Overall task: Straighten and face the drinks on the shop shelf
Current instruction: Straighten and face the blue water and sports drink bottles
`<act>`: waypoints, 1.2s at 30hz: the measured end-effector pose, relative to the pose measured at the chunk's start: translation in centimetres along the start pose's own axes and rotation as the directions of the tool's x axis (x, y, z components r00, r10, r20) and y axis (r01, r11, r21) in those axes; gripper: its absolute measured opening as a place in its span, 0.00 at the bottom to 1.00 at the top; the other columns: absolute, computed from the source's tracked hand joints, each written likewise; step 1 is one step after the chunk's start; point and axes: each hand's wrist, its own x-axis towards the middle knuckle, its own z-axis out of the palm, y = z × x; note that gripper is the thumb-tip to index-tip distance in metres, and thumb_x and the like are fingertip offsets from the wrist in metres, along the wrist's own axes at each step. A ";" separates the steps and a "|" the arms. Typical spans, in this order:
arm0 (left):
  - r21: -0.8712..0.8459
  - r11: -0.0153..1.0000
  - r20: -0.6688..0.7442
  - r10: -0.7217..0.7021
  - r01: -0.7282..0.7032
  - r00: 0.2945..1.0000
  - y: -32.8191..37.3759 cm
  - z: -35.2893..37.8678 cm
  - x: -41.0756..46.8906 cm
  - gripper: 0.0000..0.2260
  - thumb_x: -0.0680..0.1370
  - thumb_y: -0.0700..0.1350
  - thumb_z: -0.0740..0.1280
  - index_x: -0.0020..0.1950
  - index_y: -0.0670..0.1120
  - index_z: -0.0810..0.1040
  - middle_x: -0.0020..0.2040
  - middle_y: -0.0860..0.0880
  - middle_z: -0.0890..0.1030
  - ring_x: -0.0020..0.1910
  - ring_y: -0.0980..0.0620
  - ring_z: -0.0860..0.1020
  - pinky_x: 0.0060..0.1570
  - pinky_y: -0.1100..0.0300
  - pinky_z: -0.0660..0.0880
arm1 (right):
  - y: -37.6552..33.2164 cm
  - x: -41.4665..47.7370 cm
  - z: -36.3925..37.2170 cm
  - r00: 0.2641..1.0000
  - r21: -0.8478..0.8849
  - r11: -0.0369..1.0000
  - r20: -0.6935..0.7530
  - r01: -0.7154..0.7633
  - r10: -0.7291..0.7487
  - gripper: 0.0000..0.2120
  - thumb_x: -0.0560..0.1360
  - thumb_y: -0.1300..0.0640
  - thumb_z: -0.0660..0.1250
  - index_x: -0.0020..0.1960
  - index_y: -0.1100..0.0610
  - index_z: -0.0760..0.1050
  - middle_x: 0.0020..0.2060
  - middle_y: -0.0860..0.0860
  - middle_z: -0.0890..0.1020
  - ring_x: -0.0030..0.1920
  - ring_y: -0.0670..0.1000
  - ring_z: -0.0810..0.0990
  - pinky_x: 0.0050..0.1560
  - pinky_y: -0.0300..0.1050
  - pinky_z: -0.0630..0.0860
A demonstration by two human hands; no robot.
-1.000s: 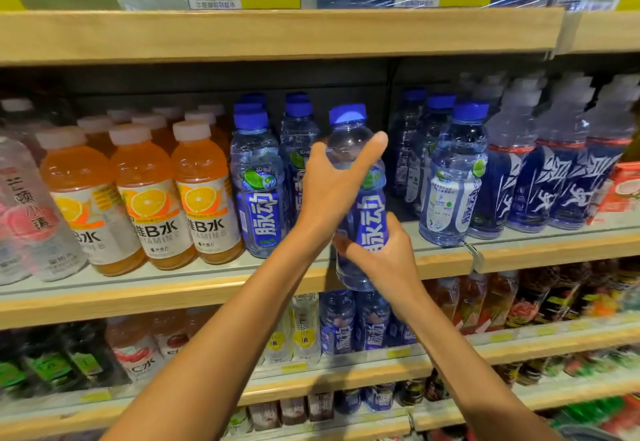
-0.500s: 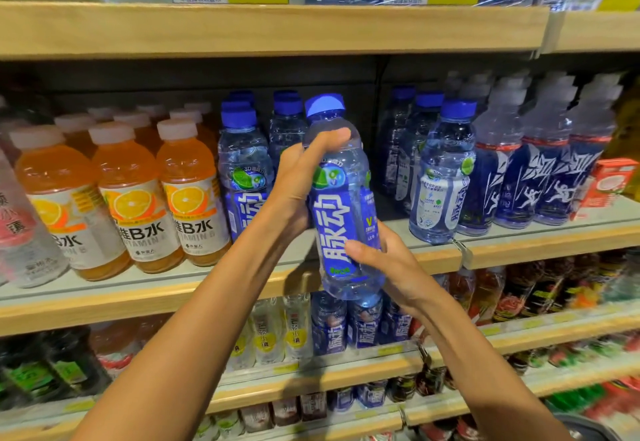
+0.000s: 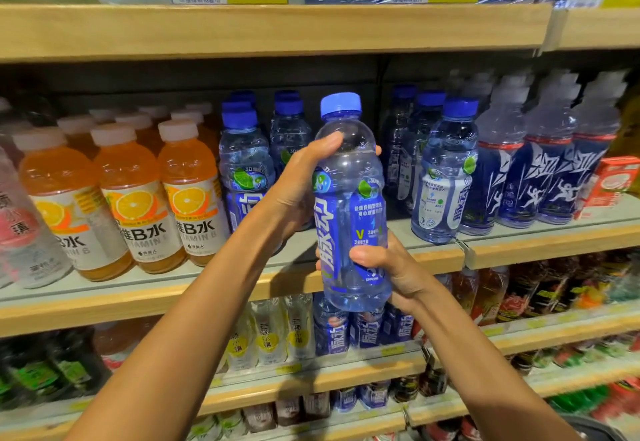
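Blue-capped bottle [image 3: 349, 205] held upright clear of the shelf [image 3: 433, 257], left hand [image 3: 294, 195] clasping its shoulder, right hand [image 3: 391, 271] gripping its lower label, thumb in front.

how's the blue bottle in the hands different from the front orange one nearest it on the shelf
The held blue bottle is off the shelf, gripped by the left hand and right hand; the orange bottle stands on the shelf. The blue bottle has a blue cap and clear liquid; the orange bottle has a white cap and orange liquid. The blue bottle's label is turned partly sideways; the orange bottle's faces front. Both are upright, capped plastic bottles.
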 end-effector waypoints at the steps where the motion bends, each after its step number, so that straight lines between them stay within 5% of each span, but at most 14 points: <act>1: 0.083 0.996 -0.103 0.019 -0.010 0.994 0.0 -0.1 -0.1 0.26 0.64 0.58 0.71 0.56 0.43 0.81 0.53 0.42 0.83 0.50 0.47 0.82 0.52 0.51 0.78 | -0.2 -0.1 0.0 0.998 -0.056 0.998 -0.063 0.012 -0.016 0.24 0.56 0.53 0.75 0.51 0.58 0.80 0.44 0.59 0.83 0.42 0.57 0.83 0.47 0.54 0.80; 6: 0.274 0.951 -0.287 0.226 -0.146 0.931 -0.2 0.6 -0.8 0.14 0.73 0.53 0.70 0.55 0.48 0.77 0.46 0.54 0.85 0.47 0.57 0.83 0.44 0.66 0.77 | -0.6 -0.4 0.4 0.929 -0.384 0.923 -0.337 0.015 -0.155 0.20 0.62 0.59 0.78 0.50 0.57 0.76 0.38 0.47 0.85 0.38 0.44 0.83 0.38 0.36 0.76; 11: 0.295 0.936 -0.428 0.308 -0.191 0.850 -0.6 3.0 -0.2 0.11 0.71 0.48 0.75 0.49 0.47 0.77 0.42 0.50 0.82 0.40 0.56 0.82 0.40 0.65 0.77 | 0.5 -0.2 2.0 0.841 -0.599 0.797 -0.467 -0.074 -0.274 0.27 0.61 0.52 0.79 0.55 0.54 0.71 0.44 0.49 0.82 0.45 0.49 0.82 0.47 0.52 0.80; 15: 0.209 0.951 -0.498 0.302 -0.226 0.812 -0.5 3.3 0.3 0.06 0.70 0.42 0.76 0.37 0.48 0.80 0.33 0.51 0.82 0.34 0.54 0.80 0.37 0.59 0.78 | 1.3 -0.5 3.1 0.826 -0.634 0.769 -0.478 -0.089 -0.299 0.31 0.61 0.44 0.78 0.58 0.51 0.68 0.48 0.47 0.80 0.47 0.46 0.81 0.48 0.49 0.80; 19: 0.093 0.970 -0.412 0.244 -0.226 0.878 -0.1 2.3 0.2 0.05 0.70 0.41 0.74 0.41 0.43 0.80 0.36 0.47 0.82 0.35 0.51 0.80 0.39 0.57 0.78 | 0.7 -1.2 2.0 0.898 -0.470 0.882 -0.395 -0.015 -0.195 0.32 0.63 0.43 0.78 0.60 0.50 0.69 0.51 0.47 0.82 0.50 0.47 0.82 0.51 0.44 0.79; 23: -0.155 0.982 -0.211 0.077 -0.111 0.974 0.6 1.3 0.2 0.15 0.61 0.46 0.73 0.44 0.42 0.80 0.41 0.44 0.83 0.37 0.45 0.80 0.40 0.55 0.79 | -0.7 -1.7 0.5 0.986 -0.142 0.988 -0.163 -0.064 0.041 0.42 0.54 0.37 0.79 0.60 0.55 0.72 0.52 0.50 0.84 0.52 0.48 0.83 0.50 0.41 0.79; 27: -0.280 0.959 -0.021 0.048 -0.052 0.999 0.8 1.0 0.5 0.16 0.60 0.49 0.71 0.45 0.43 0.82 0.42 0.46 0.84 0.38 0.48 0.82 0.40 0.58 0.80 | -1.1 -1.4 0.4 0.993 -0.176 0.979 -0.072 -0.100 0.089 0.42 0.53 0.37 0.80 0.60 0.57 0.73 0.51 0.51 0.84 0.52 0.50 0.83 0.51 0.42 0.78; 31: -0.299 0.954 0.136 0.063 -0.020 0.989 0.5 0.5 0.3 0.20 0.56 0.49 0.78 0.46 0.44 0.83 0.44 0.46 0.83 0.40 0.49 0.82 0.44 0.57 0.79 | -0.9 -1.0 1.0 0.996 -0.286 0.958 -0.083 -0.039 0.015 0.30 0.60 0.47 0.78 0.59 0.56 0.75 0.51 0.54 0.84 0.53 0.52 0.83 0.53 0.46 0.79; 36: -0.072 0.996 0.061 0.046 -0.042 0.997 0.4 -0.2 0.1 0.23 0.65 0.54 0.68 0.54 0.43 0.78 0.50 0.45 0.84 0.48 0.47 0.83 0.47 0.56 0.79 | -0.1 -0.7 1.1 0.987 -0.332 0.943 -0.146 0.008 -0.060 0.26 0.66 0.56 0.74 0.61 0.62 0.73 0.51 0.57 0.83 0.51 0.53 0.82 0.55 0.50 0.79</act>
